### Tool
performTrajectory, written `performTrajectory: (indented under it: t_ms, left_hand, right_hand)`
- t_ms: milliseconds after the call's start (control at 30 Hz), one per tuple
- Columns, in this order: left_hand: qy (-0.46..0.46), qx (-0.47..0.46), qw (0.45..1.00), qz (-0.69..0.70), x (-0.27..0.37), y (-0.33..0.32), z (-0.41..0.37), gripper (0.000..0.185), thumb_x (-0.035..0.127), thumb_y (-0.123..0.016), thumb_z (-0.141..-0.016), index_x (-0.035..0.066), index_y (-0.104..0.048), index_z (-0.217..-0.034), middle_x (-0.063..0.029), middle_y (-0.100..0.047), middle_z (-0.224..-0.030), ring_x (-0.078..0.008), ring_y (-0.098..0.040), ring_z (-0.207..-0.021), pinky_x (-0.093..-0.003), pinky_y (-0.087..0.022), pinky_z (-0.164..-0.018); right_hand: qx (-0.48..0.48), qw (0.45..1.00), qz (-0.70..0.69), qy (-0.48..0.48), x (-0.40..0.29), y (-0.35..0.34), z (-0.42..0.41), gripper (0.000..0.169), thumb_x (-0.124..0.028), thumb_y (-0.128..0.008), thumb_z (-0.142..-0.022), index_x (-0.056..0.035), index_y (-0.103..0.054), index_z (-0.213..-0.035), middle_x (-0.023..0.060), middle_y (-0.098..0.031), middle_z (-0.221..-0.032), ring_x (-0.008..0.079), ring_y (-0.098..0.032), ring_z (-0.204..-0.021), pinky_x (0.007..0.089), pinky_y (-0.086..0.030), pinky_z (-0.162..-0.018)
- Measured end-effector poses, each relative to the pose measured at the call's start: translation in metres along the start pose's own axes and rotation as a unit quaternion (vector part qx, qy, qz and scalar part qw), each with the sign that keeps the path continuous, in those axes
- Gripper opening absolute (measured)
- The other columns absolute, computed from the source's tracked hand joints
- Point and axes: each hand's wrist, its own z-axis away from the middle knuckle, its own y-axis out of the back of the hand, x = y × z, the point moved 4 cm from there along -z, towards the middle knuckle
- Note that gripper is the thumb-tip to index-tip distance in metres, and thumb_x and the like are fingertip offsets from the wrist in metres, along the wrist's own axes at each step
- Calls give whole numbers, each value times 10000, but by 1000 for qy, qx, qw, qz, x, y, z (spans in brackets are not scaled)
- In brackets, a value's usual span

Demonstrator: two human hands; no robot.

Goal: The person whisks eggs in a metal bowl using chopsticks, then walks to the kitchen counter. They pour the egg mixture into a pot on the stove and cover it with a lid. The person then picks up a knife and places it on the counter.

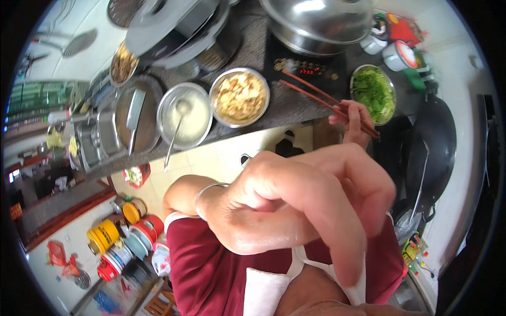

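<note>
My left hand point(300, 205), with a bracelet at its wrist, is raised close to the camera. Its bent fingers are apart and nothing shows between them. Beyond it, my right hand point(354, 118) holds a pair of reddish-brown chopsticks point(316, 96). Their tips are over the near edge of an induction cooker point(306, 68) with a lit display, and a pot under a domed metal lid point(316, 19) stands on it. A metal bowl of chopped greens point(373, 93) is beside my right hand. Left of the chopsticks is a bowl of cooked, egg-like pieces point(239, 96). My right forearm is partly hidden.
A bowl of pale liquid point(189, 118) holds a ladle with its handle over the counter edge. A cleaver point(135, 110) lies by the sink point(104, 138). A large lidded cooker point(185, 35) stands at the back left. At the right is a black wok point(433, 158).
</note>
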Motion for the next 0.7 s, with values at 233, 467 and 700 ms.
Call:
performTrajectory:
  t_ms: [233,467,700]
  left_hand:
    - [-108,-7,993,50,55,-10,106,220,49,-407,-886,-8,-606,-809,-183,-587,-915,-301,-556,-786,-349,-456,-721]
    - [-180,-5,980,82,110,-35,211,191,64,-428,-884,-9,-602,-857,-182,-585,-922,-293,-554,-800,-353,-454,-736]
    - [-230,-14,969,87,143,-56,277,177,78,-448,-883,-11,-599,-905,-180,-582,-930,-285,-552,-814,-357,-452,-751]
  right_hand:
    - [-75,996,42,13,11,-70,63,270,-186,-497,-1015,49,-619,-1068,163,-695,-906,199,-691,-714,294,-565,-651]
    - [-159,985,73,-12,43,-160,160,240,-157,-504,-1010,44,-618,-1076,142,-697,-904,200,-697,-725,297,-564,-676]
    - [-215,968,118,51,45,-232,231,223,-128,-495,-1014,49,-610,-1087,153,-699,-911,202,-705,-761,291,-561,-721]
